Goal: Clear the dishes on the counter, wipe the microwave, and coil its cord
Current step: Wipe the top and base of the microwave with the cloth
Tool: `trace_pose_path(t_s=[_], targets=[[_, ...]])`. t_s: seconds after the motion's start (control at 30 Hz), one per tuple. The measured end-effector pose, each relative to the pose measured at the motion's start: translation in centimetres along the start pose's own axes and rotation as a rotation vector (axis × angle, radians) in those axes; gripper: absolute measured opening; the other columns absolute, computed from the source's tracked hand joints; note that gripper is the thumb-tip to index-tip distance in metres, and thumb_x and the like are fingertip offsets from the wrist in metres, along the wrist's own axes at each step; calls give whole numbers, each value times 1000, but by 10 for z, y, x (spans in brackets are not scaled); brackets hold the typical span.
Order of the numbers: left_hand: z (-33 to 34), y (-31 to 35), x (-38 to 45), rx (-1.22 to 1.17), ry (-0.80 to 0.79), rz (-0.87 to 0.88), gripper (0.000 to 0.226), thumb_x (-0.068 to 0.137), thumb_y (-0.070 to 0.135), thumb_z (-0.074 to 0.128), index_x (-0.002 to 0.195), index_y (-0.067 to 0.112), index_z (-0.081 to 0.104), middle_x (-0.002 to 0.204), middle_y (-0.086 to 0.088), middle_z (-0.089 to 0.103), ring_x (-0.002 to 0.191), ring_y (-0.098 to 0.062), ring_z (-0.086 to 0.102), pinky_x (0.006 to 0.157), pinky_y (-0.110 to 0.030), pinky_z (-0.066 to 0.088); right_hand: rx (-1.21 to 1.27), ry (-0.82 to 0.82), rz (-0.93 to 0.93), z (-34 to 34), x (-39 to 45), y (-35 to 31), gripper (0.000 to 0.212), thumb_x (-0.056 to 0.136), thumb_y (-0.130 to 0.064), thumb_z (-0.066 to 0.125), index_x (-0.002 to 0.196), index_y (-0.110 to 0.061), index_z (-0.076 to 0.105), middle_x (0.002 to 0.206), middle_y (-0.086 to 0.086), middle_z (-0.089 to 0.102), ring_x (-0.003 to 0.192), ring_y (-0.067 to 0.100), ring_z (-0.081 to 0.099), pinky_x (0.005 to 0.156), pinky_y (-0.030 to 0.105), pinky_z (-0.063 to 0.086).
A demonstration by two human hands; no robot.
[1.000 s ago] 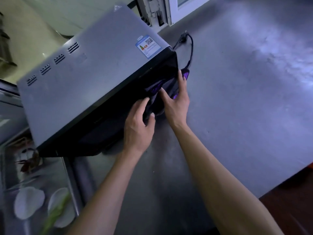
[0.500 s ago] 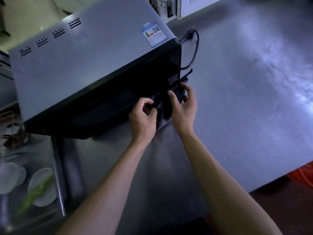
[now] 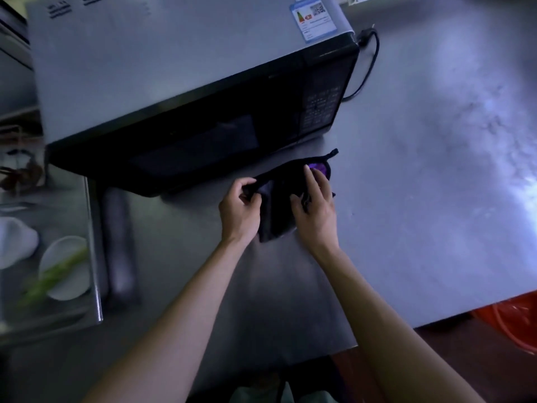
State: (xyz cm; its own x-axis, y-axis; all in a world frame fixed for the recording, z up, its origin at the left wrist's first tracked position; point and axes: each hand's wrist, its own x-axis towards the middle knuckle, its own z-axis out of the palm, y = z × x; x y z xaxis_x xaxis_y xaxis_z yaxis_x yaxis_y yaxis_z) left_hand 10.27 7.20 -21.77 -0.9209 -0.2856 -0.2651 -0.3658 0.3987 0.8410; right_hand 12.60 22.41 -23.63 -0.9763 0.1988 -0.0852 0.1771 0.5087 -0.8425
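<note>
while one microwave (image 3: 180, 71) sits behind, two hands, left (image 3: 239, 212) and right (image 3: 315, 206), pinch one dark cloth (image 3: 279, 205)

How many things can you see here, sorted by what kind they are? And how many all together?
Microwaves: 1, the microwave
Cords: 1, the black cord
Cloths: 1, the dark cloth, held by the left hand and right hand
White dishes: 2, a dish and another dish by the left edge
Stickers: 1, the label sticker
Total: 6
</note>
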Motion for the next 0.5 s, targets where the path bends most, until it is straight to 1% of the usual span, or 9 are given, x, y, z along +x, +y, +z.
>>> trace_pose_path(t_s=[0.1,0.13,0.17,0.23,0.27,0.33,0.37,0.43,0.5], targets=[[-6,-7,11,101,-8,-49,32,88,15,63,117,26,63,96,5,67,86,-12,64,90,-37,52,-290,-123,-93,13,5,8,60,94,-23,64,150,-21,43,160,11,32,143,33,30,114,48,31],[-8,-10,11,155,-14,-30,36,88,16,62,123,26,61,103,2,66,93,-15,63,92,-37,50,-394,-152,-129,15,6,12,59,95,-28,62,150,-22,44,161,11,30,146,33,26,115,48,26],[-9,-12,8,218,-15,15,40,89,17,62,128,25,59,114,-1,64,105,-18,59,98,-36,48,-475,-167,-163,15,7,16,57,96,-31,60,150,-22,44,162,10,29,148,32,23,116,49,23],[-8,-18,-3,376,5,192,47,89,17,61,134,22,55,140,-3,51,126,-22,46,108,-37,40,-574,-173,-222,13,12,25,53,98,-35,56,148,-21,46,162,11,30,151,32,21,119,49,18],[-6,-20,-9,461,10,306,48,88,17,62,136,20,54,146,-4,45,131,-24,42,108,-38,37,-602,-180,-246,11,15,30,52,99,-36,56,148,-21,47,161,11,30,151,32,21,120,49,17],[3,-26,-19,579,-29,492,49,88,17,61,136,18,54,152,-5,40,135,-27,39,106,-39,36,-653,-229,-278,7,22,41,55,98,-40,55,149,-21,45,162,10,29,152,30,20,122,48,16],[7,-29,-23,608,-74,529,49,89,18,60,137,18,54,153,-5,39,137,-27,39,106,-40,37,-679,-259,-286,5,24,45,57,98,-42,54,151,-22,42,163,8,26,153,29,17,122,47,16],[17,-35,-28,645,-190,481,50,93,22,57,142,17,50,155,-5,38,141,-25,35,108,-45,40,-716,-292,-289,2,27,53,59,99,-47,49,154,-27,36,166,5,20,154,26,12,123,45,14],[24,-41,-28,718,-256,439,53,96,26,53,147,15,44,159,-7,32,146,-26,28,111,-47,37,-749,-305,-277,-1,29,58,60,101,-51,41,156,-31,29,167,3,13,155,23,5,124,44,10]])
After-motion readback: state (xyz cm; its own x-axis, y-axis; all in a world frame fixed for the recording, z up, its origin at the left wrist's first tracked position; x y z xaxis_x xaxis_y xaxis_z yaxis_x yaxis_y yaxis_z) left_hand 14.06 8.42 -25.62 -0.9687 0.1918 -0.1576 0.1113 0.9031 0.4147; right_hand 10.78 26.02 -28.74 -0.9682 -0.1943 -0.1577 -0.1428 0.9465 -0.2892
